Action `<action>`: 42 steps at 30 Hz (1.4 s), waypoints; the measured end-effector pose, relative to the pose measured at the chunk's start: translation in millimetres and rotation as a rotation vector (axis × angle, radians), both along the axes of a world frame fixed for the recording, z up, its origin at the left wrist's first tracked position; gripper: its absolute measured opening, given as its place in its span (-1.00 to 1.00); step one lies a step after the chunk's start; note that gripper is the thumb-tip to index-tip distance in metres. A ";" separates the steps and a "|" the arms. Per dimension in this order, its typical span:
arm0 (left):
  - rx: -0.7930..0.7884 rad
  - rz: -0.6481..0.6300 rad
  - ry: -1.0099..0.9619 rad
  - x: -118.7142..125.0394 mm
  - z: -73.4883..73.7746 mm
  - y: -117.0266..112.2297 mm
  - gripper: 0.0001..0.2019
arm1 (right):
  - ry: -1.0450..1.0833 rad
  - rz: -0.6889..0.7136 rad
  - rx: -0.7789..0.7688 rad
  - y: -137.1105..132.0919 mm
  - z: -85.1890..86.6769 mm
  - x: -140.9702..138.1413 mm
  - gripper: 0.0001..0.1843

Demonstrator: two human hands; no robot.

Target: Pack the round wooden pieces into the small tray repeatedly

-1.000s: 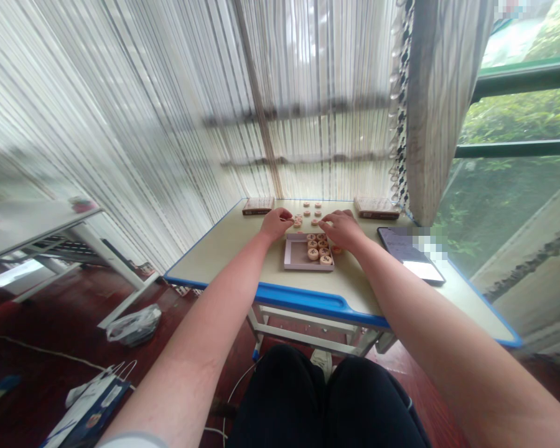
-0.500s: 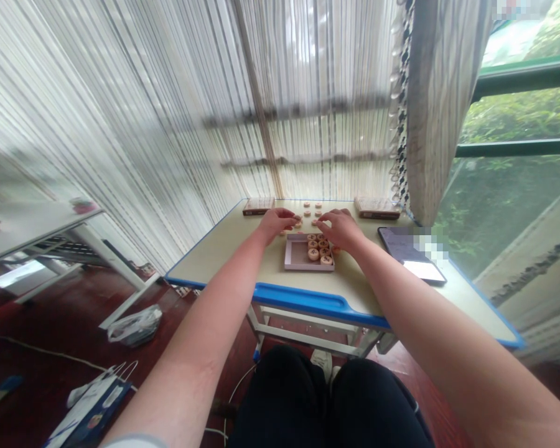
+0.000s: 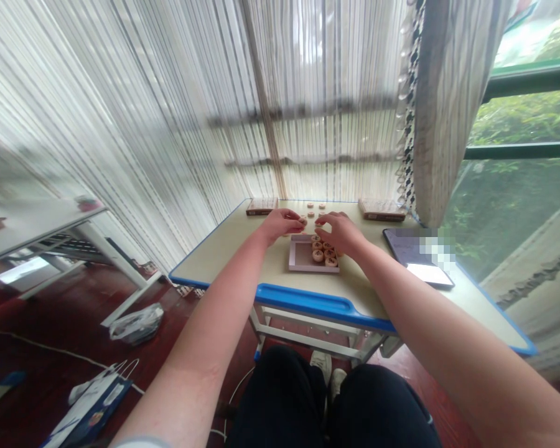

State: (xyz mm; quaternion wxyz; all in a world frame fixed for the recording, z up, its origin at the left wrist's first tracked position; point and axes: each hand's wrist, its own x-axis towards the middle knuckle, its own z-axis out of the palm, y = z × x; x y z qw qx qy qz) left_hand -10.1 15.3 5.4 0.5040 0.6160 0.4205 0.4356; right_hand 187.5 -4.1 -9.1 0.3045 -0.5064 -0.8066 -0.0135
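Note:
A shallow open box (image 3: 301, 254) sits on the desk with several round wooden xiangqi pieces (image 3: 318, 256) in its right part. Just beyond its far left corner, my left hand (image 3: 280, 225) pinches a xiangqi piece (image 3: 303, 219) between thumb and fingers. My right hand (image 3: 343, 232) is over the box's far right side, its thumb and forefinger closed around another piece (image 3: 318, 223), partly hidden by the fingers. Farther back, several loose pieces (image 3: 310, 214) lie in short rows. The right hand covers some pieces at the box's right edge.
On the pale desk (image 3: 224, 249) with a blue rim, a flat box (image 3: 262, 206) stands at the back left and another flat box (image 3: 381, 210) at the back right. A tablet (image 3: 408, 249) lies to the right. Striped curtains (image 3: 326, 124) hang behind the desk.
The piece at my left fingertips now shows more face-on, apparently raised. My right thumb and forefinger have closed more around their piece. The whole view has shifted slightly.

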 end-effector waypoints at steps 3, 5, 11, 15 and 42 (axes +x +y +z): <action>-0.108 -0.112 -0.085 2.7 1.8 -4.0 -0.79 | 0.053 0.080 0.060 -4.1 1.8 -5.8 -0.72; -0.144 -0.152 -0.105 3.8 3.8 -6.8 -0.79 | 0.086 0.114 0.105 -5.9 2.4 -8.0 -0.73; -0.153 -0.219 -0.095 2.4 6.0 -8.8 -0.77 | 0.110 0.143 0.170 -9.2 4.0 -8.8 -0.77; 0.013 -0.026 0.009 -0.8 0.9 2.4 -0.77 | 0.102 0.134 0.122 -11.0 8.0 -7.9 -0.77; 0.675 0.413 0.784 -4.2 -25.5 27.0 -0.80 | -0.294 0.350 -0.186 -41.0 22.4 -12.7 -0.85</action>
